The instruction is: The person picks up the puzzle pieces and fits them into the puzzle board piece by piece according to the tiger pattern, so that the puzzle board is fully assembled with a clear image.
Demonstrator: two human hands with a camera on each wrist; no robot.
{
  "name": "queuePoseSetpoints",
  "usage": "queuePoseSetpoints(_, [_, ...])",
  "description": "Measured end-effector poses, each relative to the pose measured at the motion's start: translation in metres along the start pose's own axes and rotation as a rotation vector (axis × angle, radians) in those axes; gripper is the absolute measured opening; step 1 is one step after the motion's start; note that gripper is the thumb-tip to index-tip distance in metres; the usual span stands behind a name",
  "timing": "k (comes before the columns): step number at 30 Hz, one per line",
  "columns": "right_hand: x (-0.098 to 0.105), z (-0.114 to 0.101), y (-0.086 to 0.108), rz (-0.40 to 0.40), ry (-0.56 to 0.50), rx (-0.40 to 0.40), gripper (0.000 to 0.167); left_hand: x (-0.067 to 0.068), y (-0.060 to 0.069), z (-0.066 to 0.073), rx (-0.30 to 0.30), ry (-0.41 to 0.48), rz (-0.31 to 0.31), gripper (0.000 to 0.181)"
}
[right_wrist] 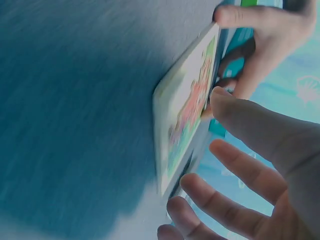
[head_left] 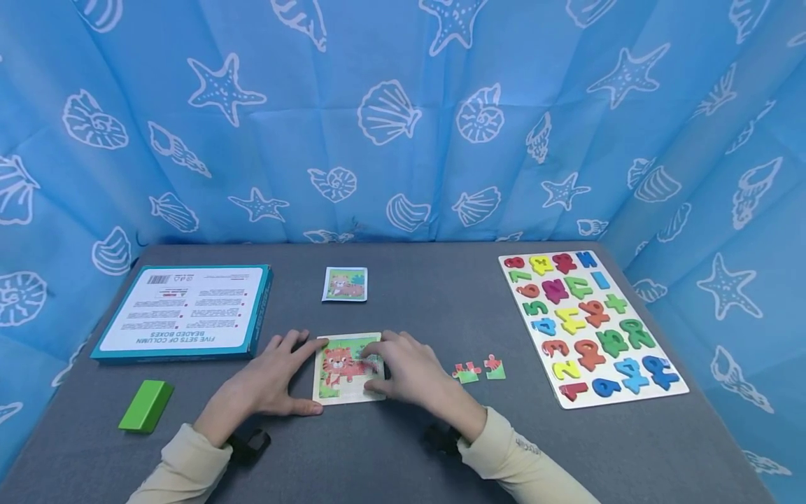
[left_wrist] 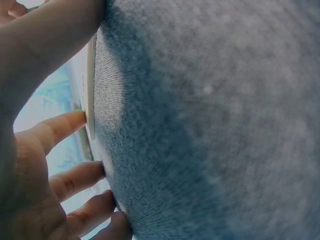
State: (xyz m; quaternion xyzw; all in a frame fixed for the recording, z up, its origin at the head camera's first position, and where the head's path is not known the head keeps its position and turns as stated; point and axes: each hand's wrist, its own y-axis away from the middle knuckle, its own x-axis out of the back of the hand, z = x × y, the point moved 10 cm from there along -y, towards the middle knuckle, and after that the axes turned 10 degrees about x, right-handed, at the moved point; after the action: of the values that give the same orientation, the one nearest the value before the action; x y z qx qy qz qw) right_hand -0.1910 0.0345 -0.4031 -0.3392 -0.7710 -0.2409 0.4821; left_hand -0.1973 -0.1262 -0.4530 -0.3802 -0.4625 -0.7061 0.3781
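A small square jigsaw board (head_left: 354, 393) with a partly filled red tiger picture lies in front of me, its lower right area bare. My left hand (head_left: 272, 374) rests at the board's left side, index fingertip at the upper corner and thumb near the lower one. In the left wrist view its fingers (left_wrist: 65, 131) are spread along the board's edge. My right hand (head_left: 409, 371) is over the board's right side. From the right wrist, its thumb and fingers (right_wrist: 230, 205) look apart, with no piece visible between them. Loose jigsaw pieces (head_left: 467, 372) lie right of that hand.
A small picture card (head_left: 345, 285) of the tiger lies behind the board. On the left are a flat teal-edged box (head_left: 182, 308) and a green block (head_left: 146, 406). At right lies a white board (head_left: 569, 400) of colourful numbers and shapes. A blue curtain (head_left: 403, 175) hangs behind.
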Motion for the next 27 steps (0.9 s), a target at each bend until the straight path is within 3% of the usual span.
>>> queuePoseSetpoints(15, [0.03, 0.06, 0.055, 0.026, 0.052, -0.133, 0.041, 0.001, 0.0, 0.001, -0.017, 0.011, 0.011, 0.109])
queuePoseSetpoints(27, [0.038, 0.087, 0.091, 0.055, 0.049, -0.122, 0.036, -0.001, 0.0, 0.0, 0.001, 0.007, 0.004, 0.11])
